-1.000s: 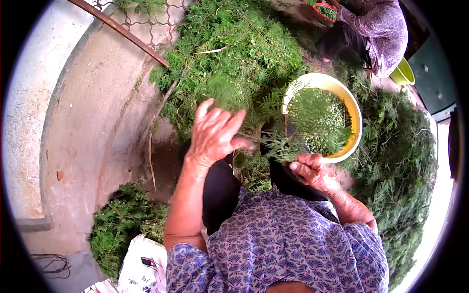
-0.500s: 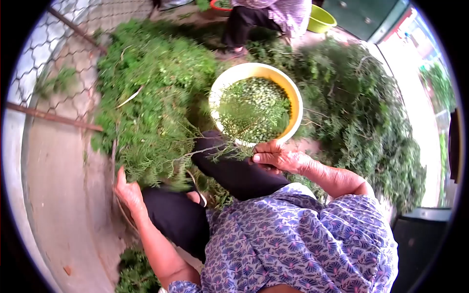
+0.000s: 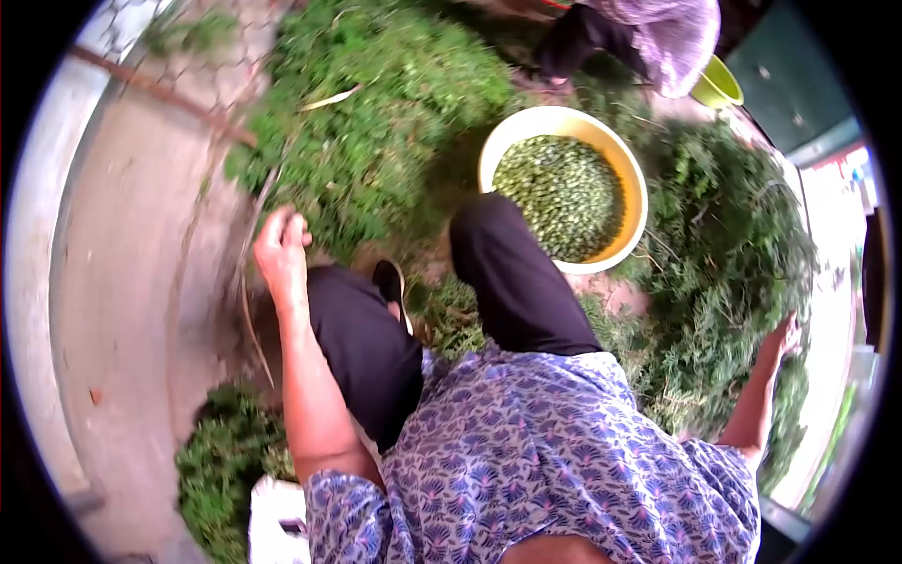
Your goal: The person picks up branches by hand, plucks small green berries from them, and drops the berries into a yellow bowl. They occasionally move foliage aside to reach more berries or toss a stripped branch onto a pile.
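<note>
My left hand (image 3: 282,242) is raised at the left, beside the edge of a pile of cut green branches (image 3: 385,122), its fingers curled; whether it holds anything cannot be made out. Far to the right, my right hand (image 3: 787,336) reaches over the outer edge of a darker pile of branches (image 3: 723,244). It is small and blurred, so its grip is unclear. A yellow tub with a pale rim (image 3: 635,221), holding many small green pieces (image 3: 559,193), stands between the piles beyond my knee.
Another person (image 3: 662,42) sits beyond the tub, near a yellow-green basin (image 3: 719,85). A rusty bar (image 3: 155,86) crosses the upper left. A smaller green heap (image 3: 225,461) lies at the lower left, beside a white object (image 3: 272,517).
My right hand has left the leafy branch near the tub and swung far right. That branch no longer lies across the tub. My left hand's fingers are more curled, and the view has shifted.
</note>
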`<state>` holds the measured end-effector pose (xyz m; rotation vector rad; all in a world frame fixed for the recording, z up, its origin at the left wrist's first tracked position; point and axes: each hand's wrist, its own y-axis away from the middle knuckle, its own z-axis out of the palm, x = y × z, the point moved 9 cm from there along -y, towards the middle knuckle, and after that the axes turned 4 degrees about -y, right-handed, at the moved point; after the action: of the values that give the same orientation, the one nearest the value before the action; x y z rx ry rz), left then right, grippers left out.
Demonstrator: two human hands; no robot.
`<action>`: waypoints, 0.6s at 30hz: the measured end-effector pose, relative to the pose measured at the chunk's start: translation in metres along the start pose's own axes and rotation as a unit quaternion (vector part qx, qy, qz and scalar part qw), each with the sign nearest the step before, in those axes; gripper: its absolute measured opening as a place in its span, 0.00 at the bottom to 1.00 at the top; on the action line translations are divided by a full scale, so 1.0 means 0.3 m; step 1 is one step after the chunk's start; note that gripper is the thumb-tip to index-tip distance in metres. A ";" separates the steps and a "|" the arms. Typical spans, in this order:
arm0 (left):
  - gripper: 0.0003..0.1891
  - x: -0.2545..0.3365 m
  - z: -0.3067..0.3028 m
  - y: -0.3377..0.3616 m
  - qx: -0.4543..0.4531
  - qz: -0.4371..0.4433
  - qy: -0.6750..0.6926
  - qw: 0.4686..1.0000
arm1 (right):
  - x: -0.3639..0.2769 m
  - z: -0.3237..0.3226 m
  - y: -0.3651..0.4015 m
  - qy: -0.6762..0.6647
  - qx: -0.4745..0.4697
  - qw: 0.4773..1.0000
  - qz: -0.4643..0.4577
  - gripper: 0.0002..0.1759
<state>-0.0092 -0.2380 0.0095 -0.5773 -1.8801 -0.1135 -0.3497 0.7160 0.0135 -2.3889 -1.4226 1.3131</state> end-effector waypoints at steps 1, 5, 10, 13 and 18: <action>0.11 0.016 -0.046 0.003 0.026 -0.019 0.067 0.997 | 0.017 0.014 0.036 0.033 -0.023 0.996 0.079 0.16; 0.12 0.020 -0.178 0.029 0.091 -0.042 0.174 0.980 | -0.301 0.401 0.435 -0.380 -0.176 0.896 0.146 0.10; 0.09 -0.046 -0.261 0.049 0.183 -0.132 0.273 0.935 | -1.157 0.474 1.012 -0.476 -0.396 0.782 0.069 0.12; 0.07 -0.114 -0.221 0.018 0.205 -0.169 0.337 0.903 | -1.494 0.464 1.269 -0.500 -0.487 0.717 -0.001 0.11; 0.08 -0.070 0.066 -0.048 0.039 -0.172 0.330 0.927 | -1.742 0.678 1.701 -0.436 -0.628 0.644 0.039 0.09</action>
<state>-0.0268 -0.2507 -0.0143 -0.1115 -1.2953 -0.4093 -0.2476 -0.0348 -0.0131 -2.2496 -3.5054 2.0646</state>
